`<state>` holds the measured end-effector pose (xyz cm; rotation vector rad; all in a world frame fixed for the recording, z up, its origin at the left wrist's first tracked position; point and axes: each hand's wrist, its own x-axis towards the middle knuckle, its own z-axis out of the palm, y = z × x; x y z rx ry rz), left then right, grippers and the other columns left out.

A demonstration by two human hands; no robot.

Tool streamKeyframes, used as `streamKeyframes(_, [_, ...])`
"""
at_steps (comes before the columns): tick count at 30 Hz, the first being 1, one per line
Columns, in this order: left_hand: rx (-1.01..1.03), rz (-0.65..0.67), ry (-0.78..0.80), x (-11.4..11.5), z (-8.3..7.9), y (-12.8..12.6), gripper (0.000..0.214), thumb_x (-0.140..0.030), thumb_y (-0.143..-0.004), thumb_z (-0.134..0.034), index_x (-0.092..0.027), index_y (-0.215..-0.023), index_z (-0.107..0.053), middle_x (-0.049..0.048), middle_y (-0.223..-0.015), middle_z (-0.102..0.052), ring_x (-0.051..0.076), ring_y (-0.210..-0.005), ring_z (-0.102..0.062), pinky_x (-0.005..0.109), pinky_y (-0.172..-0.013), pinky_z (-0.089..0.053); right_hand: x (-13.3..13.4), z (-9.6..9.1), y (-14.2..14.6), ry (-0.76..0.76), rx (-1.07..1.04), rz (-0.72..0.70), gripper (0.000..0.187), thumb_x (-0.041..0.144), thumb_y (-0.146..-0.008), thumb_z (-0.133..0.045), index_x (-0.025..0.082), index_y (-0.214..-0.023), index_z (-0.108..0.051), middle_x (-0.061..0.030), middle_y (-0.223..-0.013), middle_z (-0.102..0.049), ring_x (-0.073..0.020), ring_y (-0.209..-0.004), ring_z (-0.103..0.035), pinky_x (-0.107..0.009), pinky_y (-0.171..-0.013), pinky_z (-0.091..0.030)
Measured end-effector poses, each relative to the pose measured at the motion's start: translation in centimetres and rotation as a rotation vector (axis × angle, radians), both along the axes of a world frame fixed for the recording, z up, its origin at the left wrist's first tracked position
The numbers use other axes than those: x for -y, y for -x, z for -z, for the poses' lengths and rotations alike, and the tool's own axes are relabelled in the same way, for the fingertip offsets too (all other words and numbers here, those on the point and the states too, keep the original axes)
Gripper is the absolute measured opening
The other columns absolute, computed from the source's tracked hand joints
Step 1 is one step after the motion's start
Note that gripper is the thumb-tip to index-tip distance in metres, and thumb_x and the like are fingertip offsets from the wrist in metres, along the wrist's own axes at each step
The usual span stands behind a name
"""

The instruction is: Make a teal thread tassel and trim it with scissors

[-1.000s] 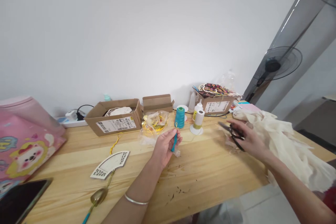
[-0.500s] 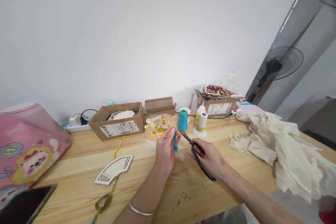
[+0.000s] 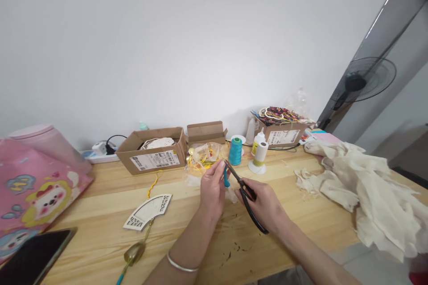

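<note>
Pinched in my left hand (image 3: 213,187) is a small bundle of teal thread (image 3: 226,177), its looped end hanging below my fingers. My right hand (image 3: 262,202) grips black-handled scissors (image 3: 246,196), whose blades reach up to the thread at my left fingertips; whether they touch it I cannot tell. Just behind stands a teal thread spool (image 3: 235,152). To the left lies a pale fan-shaped wooden piece (image 3: 149,212) with cut-out ends and a yellow cord. A brass-coloured bell-like piece (image 3: 134,252) hangs from its lower side on a cord.
Behind are an open cardboard box (image 3: 154,160), a plastic bag of yellow cords (image 3: 203,160), a white spool (image 3: 260,156) and a box of patterned pieces (image 3: 284,131). Cream cloth (image 3: 364,187) heaps at right; a phone (image 3: 35,256) and pink bag (image 3: 40,196) are at left.
My right hand has brought the scissors slightly left, and their blades now sit closer to the teal thread and my left fingertips. The whole view has shifted a little.
</note>
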<state>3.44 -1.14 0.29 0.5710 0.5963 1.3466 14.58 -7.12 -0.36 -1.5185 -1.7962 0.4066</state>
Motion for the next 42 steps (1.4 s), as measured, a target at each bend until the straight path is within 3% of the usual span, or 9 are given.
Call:
streamKeyframes(11, [0.045,0.132,0.083,0.5,0.2,0.1,0.016,-0.027,-0.067,-0.064,-0.016,-0.078,-0.061,-0.0013,-0.067,-0.064,0.01,-0.058,-0.058,0.02,-0.053,-0.043,-1.3,-0.2,1.1,-0.084,0.132,0.119,0.013,0.027,-0.076,-0.046,0.017,-0.076,-0.054,-0.0009,-0.061,-0.054,-0.011,-0.052,-0.044,-0.02,-0.05,-0.034])
streamKeyframes(42, [0.085,0.117,0.063,0.6,0.1,0.0,0.012,-0.023,-0.067,-0.065,-0.014,-0.074,-0.062,-0.0022,-0.067,-0.064,0.008,-0.059,-0.058,0.02,-0.059,-0.046,-1.4,1.0,0.6,-0.139,0.209,0.153,0.015,0.024,-0.075,-0.043,0.016,-0.077,-0.056,-0.0035,-0.064,-0.057,-0.012,-0.05,-0.048,-0.02,-0.048,-0.036])
